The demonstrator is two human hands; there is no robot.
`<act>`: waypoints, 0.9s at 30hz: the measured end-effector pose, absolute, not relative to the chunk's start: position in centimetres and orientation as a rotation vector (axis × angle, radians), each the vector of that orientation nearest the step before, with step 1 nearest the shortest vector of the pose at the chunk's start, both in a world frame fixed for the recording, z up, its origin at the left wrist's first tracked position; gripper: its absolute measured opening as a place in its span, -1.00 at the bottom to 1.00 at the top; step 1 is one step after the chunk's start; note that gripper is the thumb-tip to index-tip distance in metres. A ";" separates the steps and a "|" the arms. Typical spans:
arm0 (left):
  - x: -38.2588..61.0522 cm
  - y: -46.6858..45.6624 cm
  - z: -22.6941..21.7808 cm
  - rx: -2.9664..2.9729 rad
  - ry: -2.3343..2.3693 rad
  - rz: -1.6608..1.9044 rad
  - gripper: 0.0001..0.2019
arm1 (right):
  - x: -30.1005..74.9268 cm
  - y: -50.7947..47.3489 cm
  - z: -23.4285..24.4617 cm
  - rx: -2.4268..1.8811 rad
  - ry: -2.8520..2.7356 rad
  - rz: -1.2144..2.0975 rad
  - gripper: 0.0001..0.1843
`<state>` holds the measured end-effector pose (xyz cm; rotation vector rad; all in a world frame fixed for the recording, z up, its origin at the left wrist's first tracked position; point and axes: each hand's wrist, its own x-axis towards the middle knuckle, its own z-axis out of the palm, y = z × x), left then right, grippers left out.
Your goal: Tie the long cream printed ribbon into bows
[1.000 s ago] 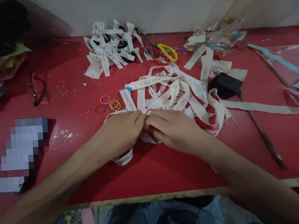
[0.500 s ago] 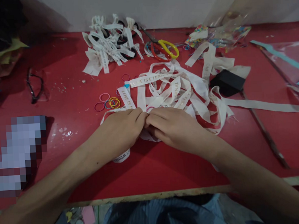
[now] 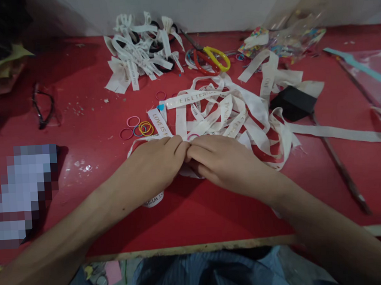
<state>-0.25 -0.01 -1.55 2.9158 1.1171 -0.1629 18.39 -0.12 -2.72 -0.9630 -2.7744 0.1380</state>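
My left hand [image 3: 161, 163] and my right hand [image 3: 222, 160] meet over the near edge of a heap of white printed ribbon [image 3: 233, 107]. Both have their fingers closed, tips pressed together. White ribbon shows just below and between them, so they pinch a piece of it; the exact grip is hidden under the knuckles. A strip lettered "LOVE IS" [image 3: 158, 122] runs out beyond my left fingers. Under my left wrist a ribbon end [image 3: 154, 199] curls towards me. A pink rubber band [image 3: 193, 136] lies just past the fingertips.
Several coloured rubber bands [image 3: 146, 129] lie left of the heap. Behind are scissors [image 3: 216, 58] with red and yellow handles and a pile of ribbon bows [image 3: 144, 50]. Glasses [image 3: 43, 106] and a pixelated object [image 3: 28, 182] are left; a black block [image 3: 293, 103] and thin stick [image 3: 344, 172] right.
The view has shifted very slightly. Both hands stay together in the same pose over the ribbon, with no clear movement of the things around them.
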 end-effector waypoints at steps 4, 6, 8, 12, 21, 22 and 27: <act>-0.2 -0.1 -1.5 2.916 1.120 -0.153 -0.88 | 18.4 -0.1 -2.7 -0.964 -2.769 0.135 -0.91; -0.2 -0.1 -1.5 2.916 1.112 -0.158 -0.89 | 18.4 -0.1 -2.8 -0.963 -2.766 0.130 -0.91; -0.3 -0.1 -1.5 2.923 1.110 -0.159 -0.89 | 18.3 -0.1 -2.8 -0.965 -2.764 0.129 -0.91; -0.2 0.0 -1.4 2.924 1.112 -0.175 -0.88 | 18.3 0.0 -2.8 -0.960 -2.757 0.148 -0.91; -0.2 0.4 -1.4 2.924 1.083 -0.196 -0.86 | 18.4 0.0 -3.1 -0.946 -2.755 0.160 -0.90; -0.3 0.5 -1.5 2.935 1.072 -0.179 -0.87 | 18.4 0.0 -3.2 -0.951 -2.749 0.158 -0.90; -0.5 0.8 -1.9 2.941 1.052 -0.095 -0.93 | 18.4 0.2 -3.3 -0.961 -2.705 0.185 -0.92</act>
